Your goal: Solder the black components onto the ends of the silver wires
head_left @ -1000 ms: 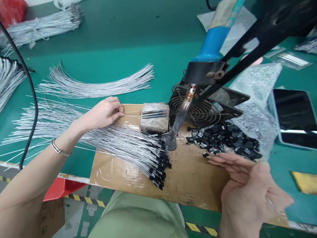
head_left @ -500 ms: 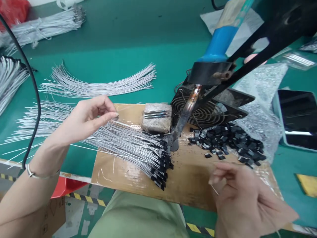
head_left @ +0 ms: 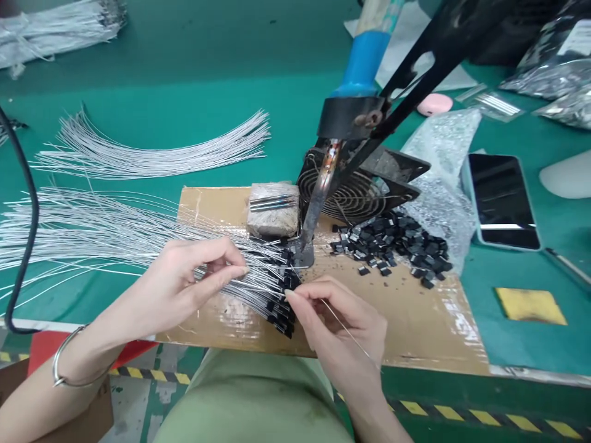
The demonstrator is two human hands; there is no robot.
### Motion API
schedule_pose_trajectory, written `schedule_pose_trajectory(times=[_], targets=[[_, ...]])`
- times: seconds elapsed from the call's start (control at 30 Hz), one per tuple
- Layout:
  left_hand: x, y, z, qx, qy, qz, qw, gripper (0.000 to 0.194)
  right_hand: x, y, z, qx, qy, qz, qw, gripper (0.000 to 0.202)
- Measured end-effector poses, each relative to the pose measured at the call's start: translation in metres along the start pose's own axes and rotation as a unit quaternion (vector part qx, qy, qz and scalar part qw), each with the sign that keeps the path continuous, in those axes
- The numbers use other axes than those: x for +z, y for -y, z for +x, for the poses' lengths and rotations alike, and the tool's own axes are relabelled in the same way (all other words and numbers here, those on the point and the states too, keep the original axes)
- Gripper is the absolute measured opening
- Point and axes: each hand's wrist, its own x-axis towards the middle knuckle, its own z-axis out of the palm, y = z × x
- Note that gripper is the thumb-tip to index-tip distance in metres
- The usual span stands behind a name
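My left hand is closed in a pinch over the bundle of white wires, apparently on one white wire that points towards the soldering iron's tip. My right hand is closed round a thin strand of solder wire, which runs back across the palm; its fingertips are beside the black connectors at the bundle's right end. Above them a soldering iron with a blue collar is clamped in a black stand, tip down. Loose black connectors lie heaped on the cardboard.
A wrapped block with metal rods on top stands behind the bundle, next to a fan. Another wire bundle lies farther back. At the right are a phone, a yellow sponge and bubble wrap.
My right hand has moved left with the solder wire, from near the loose connectors to the bundle's connector end. My left hand has come forward and right, closer to it. The view has shifted right.
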Motion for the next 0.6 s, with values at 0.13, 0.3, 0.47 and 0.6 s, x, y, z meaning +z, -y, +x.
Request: schedule_pose_trajectory(times=[0.13,0.3,0.47,0.6], targets=[[-0.007,-0.003,0.005,-0.038,0.058,-0.055,0.996,0.024,-0.006,-0.007,0.001,0.007,-0.007,0.017,1.0,0.016],[-0.01,-0.004,0.013,-0.095,0.158,-0.127,0.975,0.03,-0.011,-0.008,0.005,-0.023,0.029,0.036,0.999,0.011],[-0.014,-0.003,0.014,-0.118,0.207,-0.143,0.961,0.029,-0.014,-0.008,0.005,-0.033,0.034,0.033,0.998,0.013],[-0.009,-0.005,0.009,-0.075,0.175,-0.068,0.979,0.031,-0.016,-0.009,0.006,-0.055,0.055,0.004,0.997,0.015]])
